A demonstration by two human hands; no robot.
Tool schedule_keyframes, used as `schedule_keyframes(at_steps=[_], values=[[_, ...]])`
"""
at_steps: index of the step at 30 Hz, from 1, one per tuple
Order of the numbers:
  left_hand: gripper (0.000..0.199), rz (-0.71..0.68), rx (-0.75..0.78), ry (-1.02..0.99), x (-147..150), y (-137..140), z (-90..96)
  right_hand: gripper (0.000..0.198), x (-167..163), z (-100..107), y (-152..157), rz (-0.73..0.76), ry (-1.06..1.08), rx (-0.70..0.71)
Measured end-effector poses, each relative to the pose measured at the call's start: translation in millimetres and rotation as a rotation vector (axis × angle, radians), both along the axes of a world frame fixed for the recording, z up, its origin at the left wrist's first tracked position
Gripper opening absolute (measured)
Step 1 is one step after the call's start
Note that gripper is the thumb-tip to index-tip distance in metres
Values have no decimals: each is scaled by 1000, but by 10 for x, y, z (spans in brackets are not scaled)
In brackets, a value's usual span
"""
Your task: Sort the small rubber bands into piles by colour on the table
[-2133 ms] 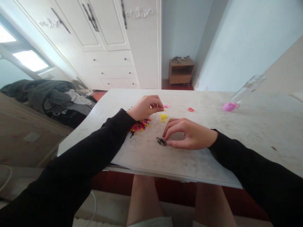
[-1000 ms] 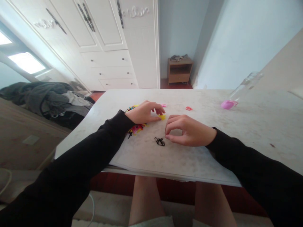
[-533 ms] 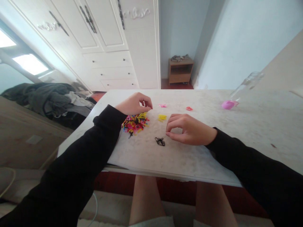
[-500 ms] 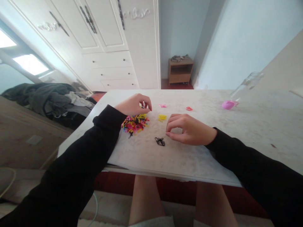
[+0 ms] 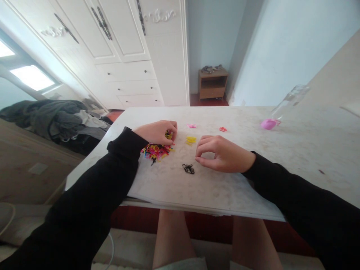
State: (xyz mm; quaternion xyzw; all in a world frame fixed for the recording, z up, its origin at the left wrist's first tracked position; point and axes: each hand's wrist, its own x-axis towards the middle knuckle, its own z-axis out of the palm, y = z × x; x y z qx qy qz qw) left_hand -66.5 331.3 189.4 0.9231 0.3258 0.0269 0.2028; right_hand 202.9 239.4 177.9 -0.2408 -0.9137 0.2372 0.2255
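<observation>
Pale table (image 5: 225,191): multicoloured pile (image 5: 158,151), black loops (image 5: 189,169), yellow pieces (image 5: 190,140).

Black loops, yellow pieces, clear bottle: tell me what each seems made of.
Black loops: probably rubber or similar elastic, fairly dull, in thin bending curves.
Yellow pieces: likely rubber or plastic, evenly bright; too small to be sure.
Clear bottle: glass or clear plastic, smooth, see-through with pale highlights.
</observation>
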Motion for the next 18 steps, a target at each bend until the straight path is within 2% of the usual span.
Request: schedule_keyframes(at_steps=[9, 18], values=[[17, -26, -36, -86, 14, -20, 89, 21, 4, 1, -1, 2, 6, 4], [14, 37, -71, -99, 9, -16, 103, 20, 9, 7, -2, -6, -7, 11]])
